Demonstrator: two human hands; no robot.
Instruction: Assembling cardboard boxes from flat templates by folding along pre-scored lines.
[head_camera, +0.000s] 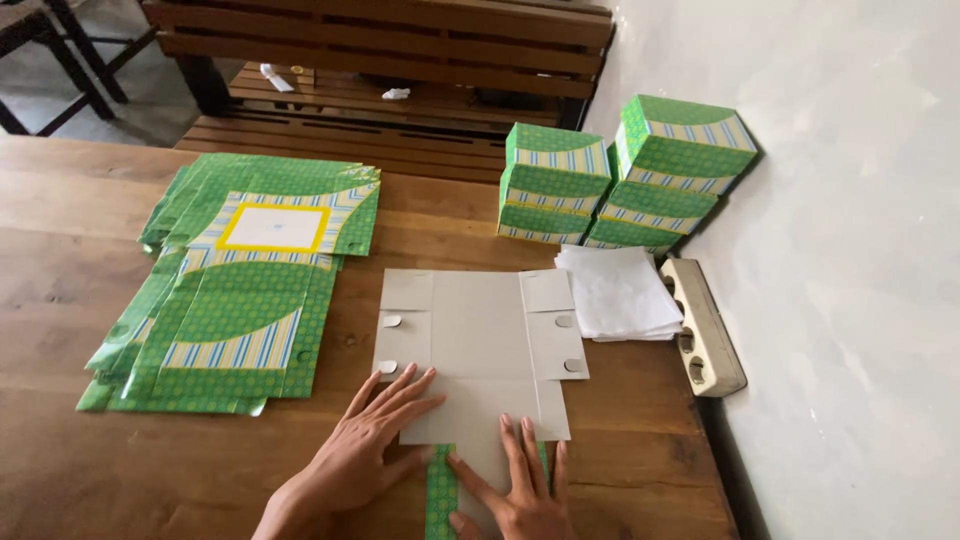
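A flat cardboard box blank (480, 335) lies grey side up on the wooden table (60, 270), its green printed side showing only at the near flap (440, 495). My left hand (365, 435) lies flat, fingers spread, on the blank's near left part. My right hand (515, 480) presses flat on the near flap beside it. Neither hand grips anything.
A fanned stack of flat green printed blanks (235, 290) lies to the left. Folded green boxes (620, 175) are stacked at the back right against the wall. White paper sheets (615, 290) and a power strip (705, 325) sit at the right edge. A wooden bench (380, 60) stands behind.
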